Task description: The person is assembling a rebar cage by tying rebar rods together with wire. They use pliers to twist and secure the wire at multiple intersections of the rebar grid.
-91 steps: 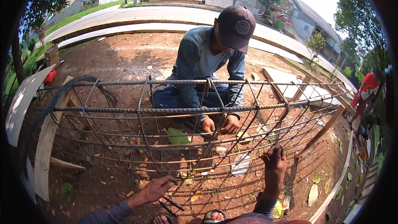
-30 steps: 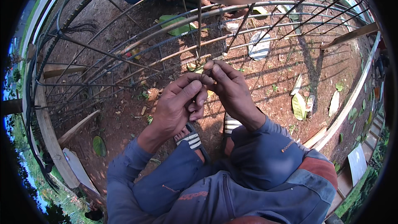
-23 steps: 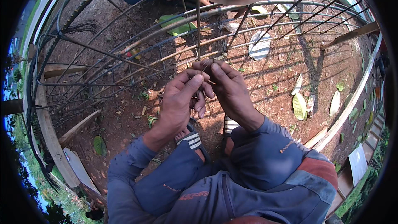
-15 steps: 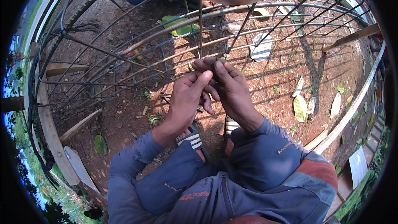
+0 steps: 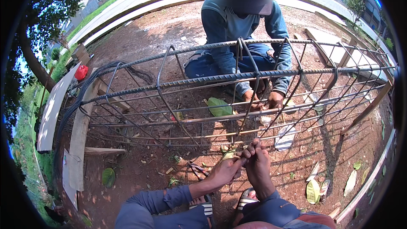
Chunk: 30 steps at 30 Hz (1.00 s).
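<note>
My left hand (image 5: 228, 170) and my right hand (image 5: 258, 165) meet at the near side of a long cage of steel reinforcing bars (image 5: 203, 80). Fingers and thumbs of both are pinched close together beside a lower bar. Whatever they grip is too small or too hidden to make out. Across the cage, a crouching person in a blue long-sleeved top (image 5: 248, 32) has both hands, a left-side one (image 5: 251, 99) and a right-side one (image 5: 276, 99), low among the bars. A dark, thin-armed object (image 5: 197, 169) lies on the soil near my left wrist.
Wooden boards (image 5: 79, 148) and a bundle of dark wire (image 5: 70, 123) stand at the cage's left end. A wooden prop (image 5: 369, 107) slants under its right end. Leaves, including a green one (image 5: 219, 107), and a pale flat piece (image 5: 285, 138) lie on reddish soil.
My view has tilted up, bringing the whole cage and the other person's upper body into sight. My hands stay together, fingers still pinched, now lower in the picture.
</note>
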{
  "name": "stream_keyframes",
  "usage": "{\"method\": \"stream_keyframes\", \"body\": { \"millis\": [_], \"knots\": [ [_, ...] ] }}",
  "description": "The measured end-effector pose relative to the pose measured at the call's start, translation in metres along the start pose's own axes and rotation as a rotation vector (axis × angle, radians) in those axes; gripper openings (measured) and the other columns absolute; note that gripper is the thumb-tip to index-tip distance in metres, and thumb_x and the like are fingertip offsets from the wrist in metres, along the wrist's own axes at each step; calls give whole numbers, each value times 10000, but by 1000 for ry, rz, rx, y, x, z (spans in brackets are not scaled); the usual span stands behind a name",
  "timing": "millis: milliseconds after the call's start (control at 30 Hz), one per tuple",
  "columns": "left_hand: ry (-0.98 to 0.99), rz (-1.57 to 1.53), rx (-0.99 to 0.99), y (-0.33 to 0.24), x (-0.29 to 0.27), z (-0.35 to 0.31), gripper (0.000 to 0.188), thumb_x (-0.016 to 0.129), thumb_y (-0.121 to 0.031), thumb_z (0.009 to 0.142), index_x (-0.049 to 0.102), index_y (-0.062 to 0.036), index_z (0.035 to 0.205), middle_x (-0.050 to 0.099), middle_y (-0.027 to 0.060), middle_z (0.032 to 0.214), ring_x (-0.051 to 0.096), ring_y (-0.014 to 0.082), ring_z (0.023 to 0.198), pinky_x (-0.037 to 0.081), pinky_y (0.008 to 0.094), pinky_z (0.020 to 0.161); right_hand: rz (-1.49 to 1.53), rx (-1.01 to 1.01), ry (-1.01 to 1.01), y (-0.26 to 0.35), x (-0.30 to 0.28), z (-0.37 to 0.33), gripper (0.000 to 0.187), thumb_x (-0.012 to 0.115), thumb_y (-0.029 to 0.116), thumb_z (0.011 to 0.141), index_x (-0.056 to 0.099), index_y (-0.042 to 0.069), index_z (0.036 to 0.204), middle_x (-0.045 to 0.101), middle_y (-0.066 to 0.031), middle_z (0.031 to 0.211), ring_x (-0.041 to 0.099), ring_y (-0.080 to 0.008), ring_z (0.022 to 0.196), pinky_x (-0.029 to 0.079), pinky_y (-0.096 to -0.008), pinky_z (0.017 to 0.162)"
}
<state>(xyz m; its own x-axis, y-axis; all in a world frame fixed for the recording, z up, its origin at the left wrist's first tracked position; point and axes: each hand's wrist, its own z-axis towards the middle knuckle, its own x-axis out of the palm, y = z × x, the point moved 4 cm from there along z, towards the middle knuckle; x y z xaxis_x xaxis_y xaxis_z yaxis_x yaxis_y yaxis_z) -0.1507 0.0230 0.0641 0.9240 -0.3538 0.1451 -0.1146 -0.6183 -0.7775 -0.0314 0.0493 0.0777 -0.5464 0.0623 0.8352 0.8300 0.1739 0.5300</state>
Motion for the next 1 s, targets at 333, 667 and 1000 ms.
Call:
{"method": "stream_keyframes", "body": {
  "millis": [333,667,1000],
  "knots": [
    [19,154,134,11,-9,-18,473,441,-482,1066,568,-27,1057,455,-31,733,424,82,664,380,284,609,-121,-2,-88,-6,9,-1,151,444,258,1099,476,112,1121,430,7,842,446,-95,716,500,-309,670],
    [134,-49,14,17,-18,-21,273,611,-312,1027,627,-56,934,600,3,684,585,72,546,490,234,514,131,136,-115,-7,-1,2,90,468,87,963,505,118,1038,410,39,761,398,-87,666,368,-260,595],
    [313,-56,10,9,-34,-46,416,453,-336,1097,549,-34,1367,542,-32,814,438,36,518,341,196,445,177,201,-63,-5,4,7,20,478,130,941,497,132,934,375,49,744,358,-95,632,331,-272,569]
  ]
}}
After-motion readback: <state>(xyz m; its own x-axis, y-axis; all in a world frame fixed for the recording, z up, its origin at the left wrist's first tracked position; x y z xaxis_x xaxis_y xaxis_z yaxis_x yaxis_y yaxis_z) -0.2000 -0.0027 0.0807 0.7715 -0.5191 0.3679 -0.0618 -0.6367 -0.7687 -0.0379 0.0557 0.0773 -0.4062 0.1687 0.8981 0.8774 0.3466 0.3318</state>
